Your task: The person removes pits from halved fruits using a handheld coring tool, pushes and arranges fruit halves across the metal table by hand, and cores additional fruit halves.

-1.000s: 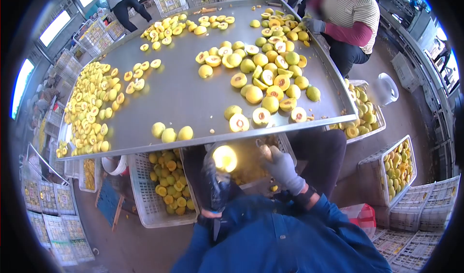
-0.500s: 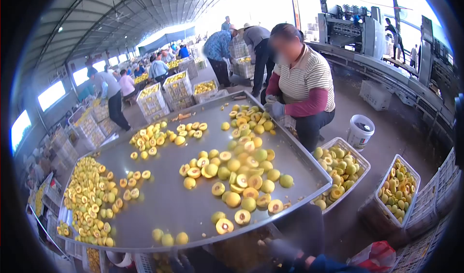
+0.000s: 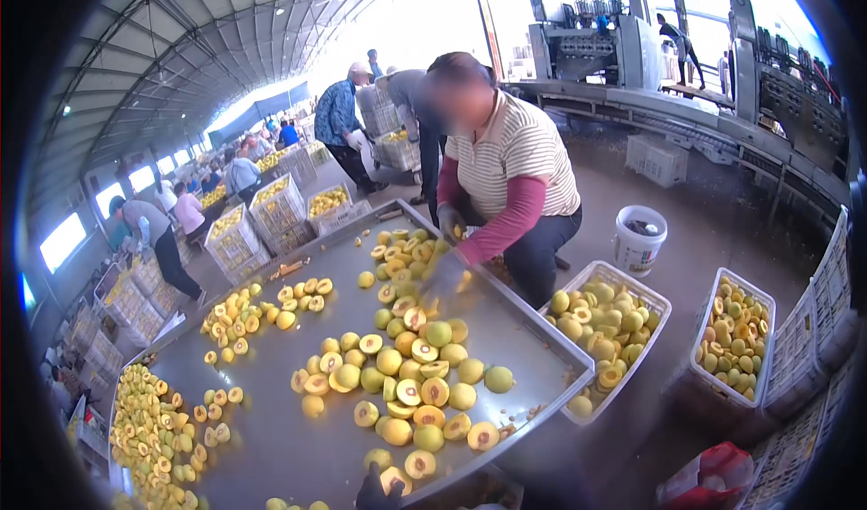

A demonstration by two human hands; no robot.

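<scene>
Halved yellow peaches (image 3: 433, 391), some showing reddish pit hollows, lie in loose groups on a metal table (image 3: 298, 411). At the table's near edge, my left hand (image 3: 376, 492) wears a dark glove. Its fingers look spread beside a peach half (image 3: 395, 480), seemingly touching it; most of the hand is cut off by the frame. My right hand cannot be made out. Across the table, a co-worker's gloved hand (image 3: 444, 280) reaches over the far peaches, blurred by motion.
A crate of peaches (image 3: 664, 316) stands against the table's right side, and another crate (image 3: 770, 329) sits farther right. Behind the first is a white bucket (image 3: 640, 239). A red and white bag (image 3: 709, 476) lies at lower right. The co-worker (image 3: 519, 158) leans over the far edge.
My view has shifted right. My left hand has come up over the near edge to the peaches, and my right hand has left view. The co-worker's hand has reached out over the table.
</scene>
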